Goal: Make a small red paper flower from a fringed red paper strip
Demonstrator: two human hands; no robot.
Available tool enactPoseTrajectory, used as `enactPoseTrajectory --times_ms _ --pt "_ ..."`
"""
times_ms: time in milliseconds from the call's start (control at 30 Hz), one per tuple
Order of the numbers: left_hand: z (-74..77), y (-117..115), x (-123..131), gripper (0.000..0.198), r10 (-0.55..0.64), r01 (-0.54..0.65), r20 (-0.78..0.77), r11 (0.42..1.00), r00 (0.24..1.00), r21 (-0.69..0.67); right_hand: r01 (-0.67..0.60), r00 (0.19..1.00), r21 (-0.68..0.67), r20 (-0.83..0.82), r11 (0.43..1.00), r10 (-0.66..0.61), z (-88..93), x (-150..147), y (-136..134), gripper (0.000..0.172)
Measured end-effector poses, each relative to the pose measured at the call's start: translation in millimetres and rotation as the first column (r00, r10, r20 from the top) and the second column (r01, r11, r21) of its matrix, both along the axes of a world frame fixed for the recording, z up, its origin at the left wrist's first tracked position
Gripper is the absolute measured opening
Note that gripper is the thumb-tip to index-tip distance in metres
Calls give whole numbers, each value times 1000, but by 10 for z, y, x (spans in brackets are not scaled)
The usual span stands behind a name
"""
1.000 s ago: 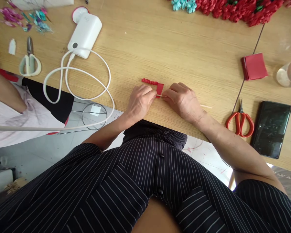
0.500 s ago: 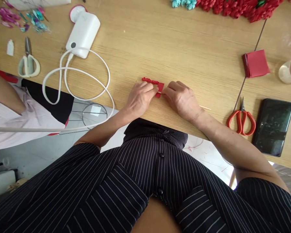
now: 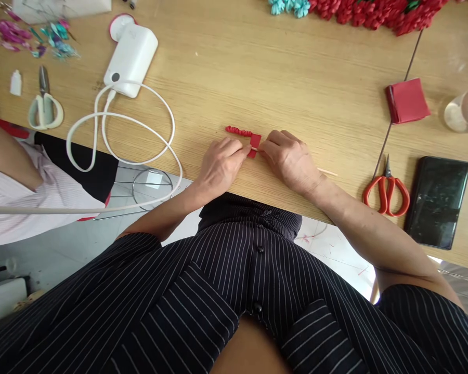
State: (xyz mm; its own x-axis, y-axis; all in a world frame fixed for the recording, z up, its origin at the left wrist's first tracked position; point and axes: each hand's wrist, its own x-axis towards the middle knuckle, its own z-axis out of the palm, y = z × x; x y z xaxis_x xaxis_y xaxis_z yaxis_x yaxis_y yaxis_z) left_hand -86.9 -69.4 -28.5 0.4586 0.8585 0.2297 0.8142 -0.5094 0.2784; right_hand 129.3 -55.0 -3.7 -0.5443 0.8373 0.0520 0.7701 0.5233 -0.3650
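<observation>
A small flat red piece (image 3: 256,139), which may be paper or cloth, lies on the table between my hands. Across it runs the tip of a thin wooden stick (image 3: 327,172), whose other end sticks out past my right wrist. My right hand (image 3: 290,158) is closed round the stick. The fingertips of my left hand (image 3: 224,163) pinch together at the stick's tip, over the red piece. A crinkled red strip (image 3: 237,131) lies just beyond my left fingers, touching or nearly touching the flat piece. My fingers hide part of the stick.
Orange-handled snips (image 3: 387,192), a black phone (image 3: 439,202), a red stack (image 3: 408,101) and a clear cup (image 3: 464,111) stand right. A white power bank (image 3: 132,59) with a looped cable (image 3: 173,122) and scissors (image 3: 46,106) lie left, near another person's arm (image 3: 5,150). Red flowers (image 3: 374,13) lie at the back.
My left hand has slid slightly down and left, uncovering more of the crinkled strip. My right hand keeps nearly the same place on the stick. The whole view has shifted a little.
</observation>
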Motion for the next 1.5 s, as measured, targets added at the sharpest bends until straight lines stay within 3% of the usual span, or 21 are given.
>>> enactPoseTrajectory --times_ms 167,367,500,667,833,1033,1200,1500 --pt "0 92 26 54 -32 33 -69 999 997 8 11 1000 42 -13 999 -10 -2 39 12 29" --pt "-12 81 18 47 -62 61 5 995 998 75 12 1000 45 -11 999 -12 -49 37 60 30" --pt "2 35 28 49 -29 28 13 999 1000 39 1 1000 49 -2 999 -1 -44 24 61 30" --pt "-6 63 61 56 -24 24 -84 1000 996 -6 20 999 49 28 999 -21 -39 34 57 35" --pt "-13 96 124 46 -9 9 -129 1000 992 2 41 999 87 -4 995 -40 -65 76 87 34" --pt "-26 111 97 43 -7 10 -94 1000 996 27 70 996 54 59 996 -73 -67 54 133 35" --pt "16 62 14 46 6 -10 45 996 999 91 54 997 58 50 997 -57 -44 40 130 35" --pt "30 73 84 42 0 0 18 999 1000 -41 70 998 62 -3 996 -70 -80 52 125 30"
